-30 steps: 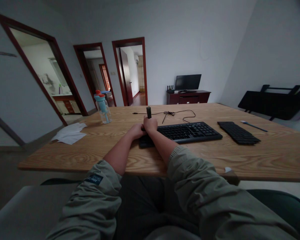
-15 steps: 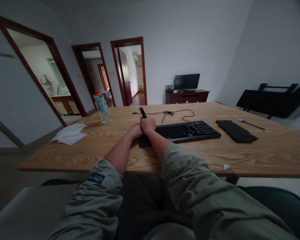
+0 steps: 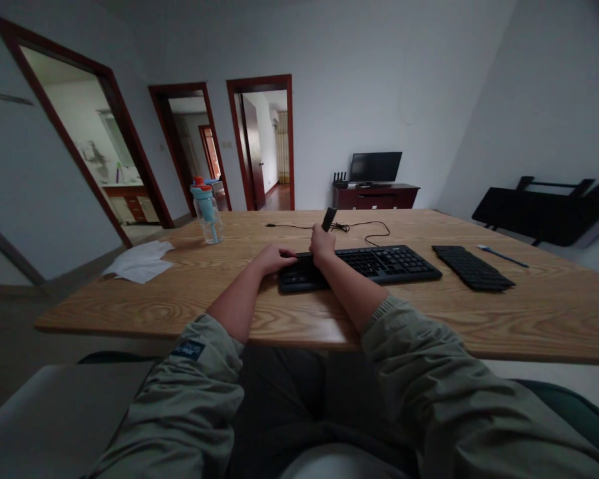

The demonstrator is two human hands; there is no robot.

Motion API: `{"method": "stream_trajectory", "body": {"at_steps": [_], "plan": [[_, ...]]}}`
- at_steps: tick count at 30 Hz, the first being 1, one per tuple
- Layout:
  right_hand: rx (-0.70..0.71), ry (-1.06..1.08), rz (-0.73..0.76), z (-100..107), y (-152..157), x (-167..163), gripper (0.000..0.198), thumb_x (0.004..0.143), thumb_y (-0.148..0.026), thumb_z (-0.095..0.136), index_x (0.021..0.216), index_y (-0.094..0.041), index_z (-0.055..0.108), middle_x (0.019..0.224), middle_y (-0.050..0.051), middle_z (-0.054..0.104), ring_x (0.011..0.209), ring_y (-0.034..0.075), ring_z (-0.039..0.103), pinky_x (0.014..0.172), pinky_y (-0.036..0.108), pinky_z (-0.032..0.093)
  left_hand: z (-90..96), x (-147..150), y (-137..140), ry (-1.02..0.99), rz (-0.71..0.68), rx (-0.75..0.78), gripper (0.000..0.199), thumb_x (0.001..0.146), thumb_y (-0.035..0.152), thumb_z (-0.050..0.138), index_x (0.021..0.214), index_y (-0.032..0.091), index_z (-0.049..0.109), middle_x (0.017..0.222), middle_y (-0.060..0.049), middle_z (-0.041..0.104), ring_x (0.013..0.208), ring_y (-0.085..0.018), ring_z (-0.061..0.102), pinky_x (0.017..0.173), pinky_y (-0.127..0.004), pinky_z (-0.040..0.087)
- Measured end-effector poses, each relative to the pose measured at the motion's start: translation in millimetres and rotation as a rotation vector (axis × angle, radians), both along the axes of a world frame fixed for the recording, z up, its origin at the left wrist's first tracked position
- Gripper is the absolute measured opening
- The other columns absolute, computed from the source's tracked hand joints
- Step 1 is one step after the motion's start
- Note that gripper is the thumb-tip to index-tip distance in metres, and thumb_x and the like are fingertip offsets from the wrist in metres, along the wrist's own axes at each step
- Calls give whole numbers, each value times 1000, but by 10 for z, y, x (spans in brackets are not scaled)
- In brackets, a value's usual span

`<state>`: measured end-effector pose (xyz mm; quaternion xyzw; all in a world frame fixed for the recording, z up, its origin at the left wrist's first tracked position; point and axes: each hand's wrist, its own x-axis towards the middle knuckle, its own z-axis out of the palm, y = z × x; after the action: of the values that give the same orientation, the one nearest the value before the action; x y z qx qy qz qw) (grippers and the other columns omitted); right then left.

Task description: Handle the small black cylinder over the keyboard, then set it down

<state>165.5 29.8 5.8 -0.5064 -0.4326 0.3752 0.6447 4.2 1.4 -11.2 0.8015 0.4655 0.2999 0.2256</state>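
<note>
My right hand (image 3: 323, 245) is wrapped round a black, flat-handled tool (image 3: 329, 218) whose upper end sticks out above the fist. Its lower end is hidden at the left half of the black keyboard (image 3: 389, 263). At the keyboard's left end lies my left hand (image 3: 274, 258), fingers stretched out and touching the upper left corner. The two hands are apart. Behind the keyboard its thin black cable (image 3: 377, 235) lies loosely looped on the wooden table (image 3: 219, 303).
To the right lie a black ridged panel (image 3: 472, 268) and a slim blue brush (image 3: 504, 255) with a white head. A clear bottle (image 3: 210, 216) with a red and blue lid stands at the left, behind white paper sheets (image 3: 142, 261).
My right hand has moved right along the keyboard with the black tool, which now leans right instead of left. My left hand has separated from it and stretched its fingers onto the keyboard's left end.
</note>
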Motion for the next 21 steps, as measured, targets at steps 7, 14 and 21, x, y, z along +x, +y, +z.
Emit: {"method": "stream_trajectory", "body": {"at_steps": [7,14,21], "plan": [[-26,450,105,133,-163,688,23,77,-26,48,66,-25,28,45,-10,25,38,7,18,35,19,27,19,-48,28,-10,61,-36,30,74,37,71,95,16,78,100,-7,78,94,-23,70,87,-31,52],[-7,506,124,106,-249,1223,24,78,-23,49,63,-24,30,44,-11,24,36,7,19,36,19,27,-28,-116,83,-17,80,-45,37,74,41,71,99,14,77,97,-9,77,89,-23,70,81,-33,53],[9,520,124,155,-354,1367,28,80,-22,47,63,-24,25,42,-11,20,37,6,15,36,19,24,11,-109,34,-27,118,-70,38,71,41,73,98,15,77,94,-8,77,86,-22,68,77,-32,53]]}}
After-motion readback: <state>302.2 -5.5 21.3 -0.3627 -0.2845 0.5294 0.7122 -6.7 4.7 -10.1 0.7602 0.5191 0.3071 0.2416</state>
